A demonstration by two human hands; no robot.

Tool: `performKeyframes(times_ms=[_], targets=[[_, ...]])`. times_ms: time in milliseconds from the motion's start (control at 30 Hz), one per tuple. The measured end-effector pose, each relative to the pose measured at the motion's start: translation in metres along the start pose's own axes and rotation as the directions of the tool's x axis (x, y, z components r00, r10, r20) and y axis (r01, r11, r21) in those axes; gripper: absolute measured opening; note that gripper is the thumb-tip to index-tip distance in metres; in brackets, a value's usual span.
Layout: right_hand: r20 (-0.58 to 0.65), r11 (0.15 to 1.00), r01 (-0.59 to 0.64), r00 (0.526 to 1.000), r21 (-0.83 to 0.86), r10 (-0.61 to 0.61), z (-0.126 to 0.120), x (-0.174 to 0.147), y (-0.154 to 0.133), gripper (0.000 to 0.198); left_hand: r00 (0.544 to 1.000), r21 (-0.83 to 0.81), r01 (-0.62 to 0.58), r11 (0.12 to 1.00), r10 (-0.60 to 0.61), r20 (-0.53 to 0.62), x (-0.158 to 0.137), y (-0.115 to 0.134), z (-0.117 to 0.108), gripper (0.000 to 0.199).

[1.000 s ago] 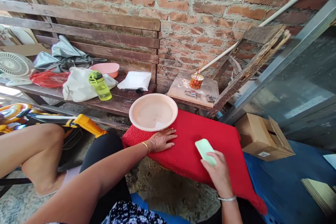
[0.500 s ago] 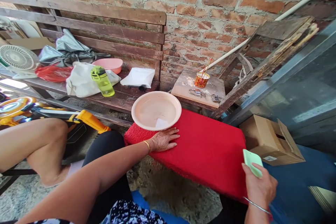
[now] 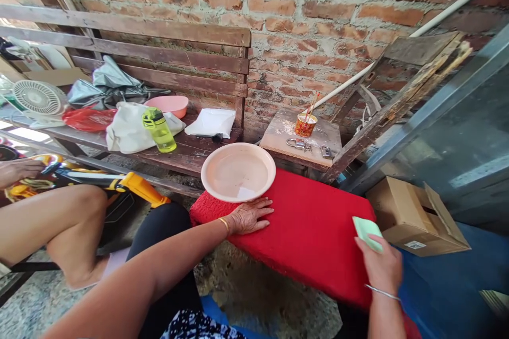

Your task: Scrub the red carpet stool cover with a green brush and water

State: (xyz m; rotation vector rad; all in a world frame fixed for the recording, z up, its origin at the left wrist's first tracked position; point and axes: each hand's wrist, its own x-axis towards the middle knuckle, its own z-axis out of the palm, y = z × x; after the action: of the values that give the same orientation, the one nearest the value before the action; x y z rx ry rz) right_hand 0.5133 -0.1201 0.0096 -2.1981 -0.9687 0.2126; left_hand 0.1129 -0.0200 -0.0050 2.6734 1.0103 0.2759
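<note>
My left hand (image 3: pixel 250 216) lies flat with fingers spread on the red cloth (image 3: pixel 314 222), just in front of the basin. This cloth covers a long bench-like surface. Near the cloth's right end, my right hand (image 3: pixel 382 265) is closed around a flat pale green piece (image 3: pixel 368 232) with rounded corners; its underside is hidden, and I cannot tell its exact kind. A pale pink basin (image 3: pixel 204 175) stands at the cloth's far left corner. It seems to hold water, with a whitish rectangular patch (image 3: pixel 245 192) inside near the front rim.
A wooden bench (image 3: pixel 191 156) bears a green water bottle (image 3: pixel 162 132), a white bag (image 3: pixel 129 130) and a fan (image 3: pixel 37 98). Padlocks (image 3: pixel 299 144) and a patterned cup (image 3: pixel 305 126) sit on a small wooden stand. A cardboard box (image 3: pixel 409 217) is at right. Another person's leg (image 3: pixel 59 217) is at left.
My right hand has moved left and slightly up the cloth with the pale green piece. My left hand stays put. The other person's hand has come into view at left.
</note>
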Motion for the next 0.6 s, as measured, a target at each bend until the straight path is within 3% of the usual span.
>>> performKeyframes(times_ms=[100, 167, 233, 300, 333, 400, 467, 500, 533, 600], targets=[[-0.157, 0.974, -0.203, 0.97, -0.099, 0.186, -0.032, 0.004, 0.034, 0.061, 1.0, -0.014, -0.01, 1.0, 0.01, 0.003, 0.0, -0.001, 0.0, 0.049], [-0.154, 0.982, -0.178, 0.974, -0.054, 0.168, -0.032, -0.01, 0.032, 0.06, 1.0, -0.02, -0.006, 1.0, 0.006, -0.005, 0.0, -0.001, -0.001, 0.049], [-0.077, 0.997, -0.052, 0.995, 0.052, 0.056, -0.014, -0.038, 0.009, 0.056, 1.0, -0.021, 0.002, 1.0, -0.002, -0.017, -0.001, -0.001, -0.001, 0.048], [0.041, 0.974, 0.12, 0.991, 0.194, -0.13, 0.014, -0.073, -0.027, 0.049, 1.0, -0.016, 0.004, 1.0, -0.005, -0.024, -0.001, 0.0, -0.001, 0.047], [0.101, 0.941, 0.212, 0.964, 0.264, -0.246, 0.028, -0.091, -0.047, 0.044, 1.0, -0.012, 0.003, 1.0, -0.003, -0.027, -0.001, 0.0, 0.0, 0.047], [0.217, 0.852, 0.385, 0.853, 0.355, -0.475, 0.052, -0.121, -0.08, 0.03, 0.999, -0.001, -0.005, 1.0, 0.005, -0.033, -0.001, 0.0, 0.0, 0.046], [0.289, 0.784, 0.49, 0.742, 0.38, -0.605, 0.066, -0.136, -0.098, 0.023, 0.999, 0.011, -0.01, 1.0, 0.01, -0.038, -0.001, 0.0, 0.0, 0.045], [0.302, 0.774, 0.512, 0.722, 0.372, -0.623, 0.067, -0.135, -0.099, 0.024, 0.999, 0.014, -0.01, 1.0, 0.011, -0.038, -0.001, 0.0, 0.0, 0.045], [0.296, 0.782, 0.513, 0.732, 0.354, -0.614, 0.065, -0.13, -0.094, 0.024, 0.999, 0.013, -0.009, 1.0, 0.01, -0.038, -0.001, -0.001, 0.0, 0.045], [0.234, 0.835, 0.464, 0.812, 0.297, -0.535, 0.049, -0.108, -0.067, 0.028, 0.999, 0.0, -0.008, 1.0, 0.008, -0.04, -0.001, -0.001, 0.0, 0.046]])
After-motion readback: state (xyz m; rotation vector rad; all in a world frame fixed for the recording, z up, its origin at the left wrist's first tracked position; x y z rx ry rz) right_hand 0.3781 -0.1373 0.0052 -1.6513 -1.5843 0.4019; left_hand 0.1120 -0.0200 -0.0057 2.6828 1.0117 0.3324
